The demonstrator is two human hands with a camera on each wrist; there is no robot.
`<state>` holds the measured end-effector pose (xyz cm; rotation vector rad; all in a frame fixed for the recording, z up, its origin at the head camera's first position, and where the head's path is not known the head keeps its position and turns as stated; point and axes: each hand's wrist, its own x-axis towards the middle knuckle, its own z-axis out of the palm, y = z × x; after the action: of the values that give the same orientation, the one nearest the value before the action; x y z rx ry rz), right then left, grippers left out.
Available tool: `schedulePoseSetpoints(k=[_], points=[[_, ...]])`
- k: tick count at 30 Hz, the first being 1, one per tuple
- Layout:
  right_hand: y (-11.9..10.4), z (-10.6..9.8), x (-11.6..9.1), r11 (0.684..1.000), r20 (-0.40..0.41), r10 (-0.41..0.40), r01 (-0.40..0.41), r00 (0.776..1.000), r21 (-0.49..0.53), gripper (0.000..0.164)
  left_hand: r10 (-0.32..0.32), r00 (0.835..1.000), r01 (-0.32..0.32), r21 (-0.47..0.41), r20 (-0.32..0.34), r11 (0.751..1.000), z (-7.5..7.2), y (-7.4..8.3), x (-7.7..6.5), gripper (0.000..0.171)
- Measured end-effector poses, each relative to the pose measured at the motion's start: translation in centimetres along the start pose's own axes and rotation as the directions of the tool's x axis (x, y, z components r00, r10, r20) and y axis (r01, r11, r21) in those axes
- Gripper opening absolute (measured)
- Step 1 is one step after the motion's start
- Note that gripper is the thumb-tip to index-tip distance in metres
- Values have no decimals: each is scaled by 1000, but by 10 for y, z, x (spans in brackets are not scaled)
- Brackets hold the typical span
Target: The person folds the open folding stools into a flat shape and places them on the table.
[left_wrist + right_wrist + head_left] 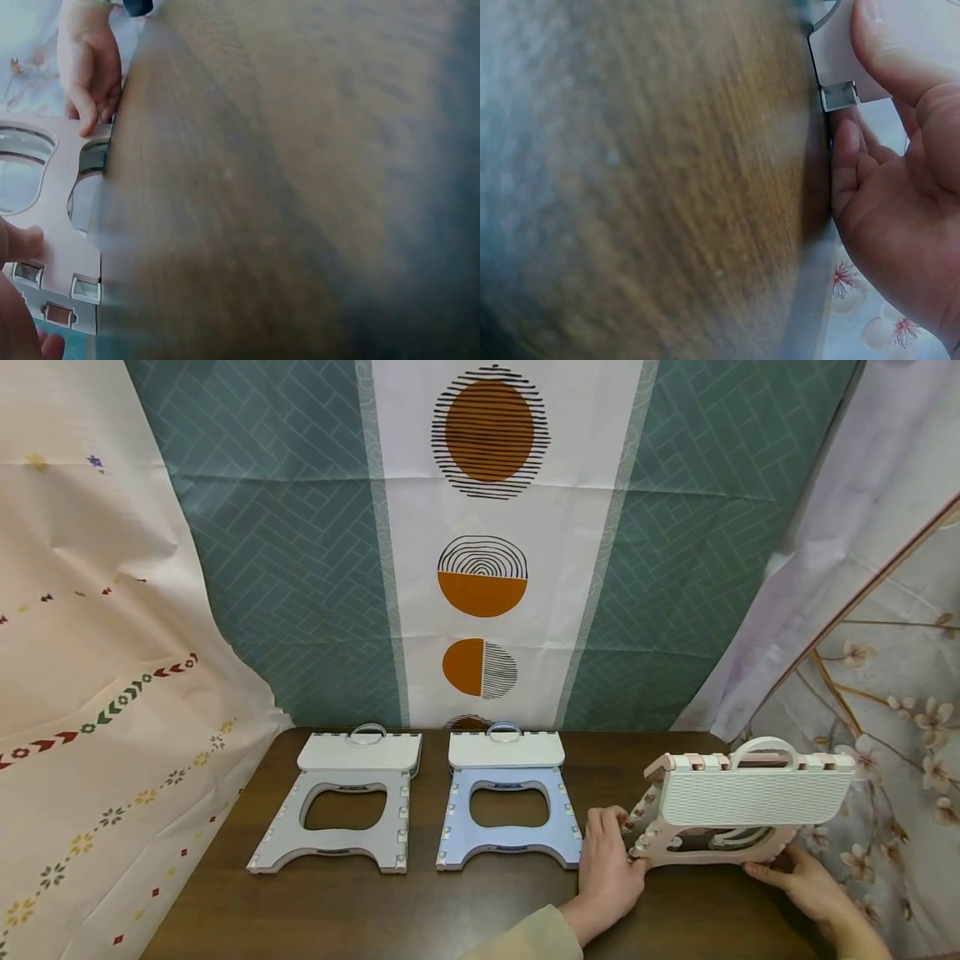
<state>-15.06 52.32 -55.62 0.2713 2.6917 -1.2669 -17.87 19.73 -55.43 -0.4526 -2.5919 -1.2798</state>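
Note:
At the right of the head view stands a pale pink folding step stool [757, 797], partly unfolded, its white textured top panel tipped toward me and its arched carry handle up. My left hand [606, 870] grips its left side low down, thumb on the front face and fingers along the outer edge. By the opposite leg, my right hand [806, 887] holds the lower corner. The right wrist view shows this right hand [911, 187] with the thumb over the front and fingers around behind. Hinge slots line the stool's edge [64, 259] in the left wrist view.
Two more folding stools lie flat on the dark wooden table [510, 914]: a grey one [337, 835] at the left and a light blue one [510, 837] in the middle. A patterned curtain [300, 568] hangs behind, and a floral cloth [900, 735] borders the right side.

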Motion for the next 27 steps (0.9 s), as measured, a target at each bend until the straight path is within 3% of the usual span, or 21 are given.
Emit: schedulePoseSetpoints(k=[3,6,11,17,27], points=[[-1,0,0,1000,7,11,-11,1000,-10,81,2,1000,-2,25,18,1000,0,2,2,88],[0,1,-1,1000,1,-7,7,1000,2,77,-20,998,20,4,66,1000,-2,4,3,93],[3,2,-1,998,-12,-41,41,999,37,71,-70,988,75,-30,139,997,-3,5,4,71],[5,2,1,999,-9,-47,47,999,22,72,-76,984,85,-46,160,995,-3,4,5,42],[7,4,-1,998,-29,-64,64,997,-3,65,-75,981,82,-32,181,996,-5,6,6,31]])
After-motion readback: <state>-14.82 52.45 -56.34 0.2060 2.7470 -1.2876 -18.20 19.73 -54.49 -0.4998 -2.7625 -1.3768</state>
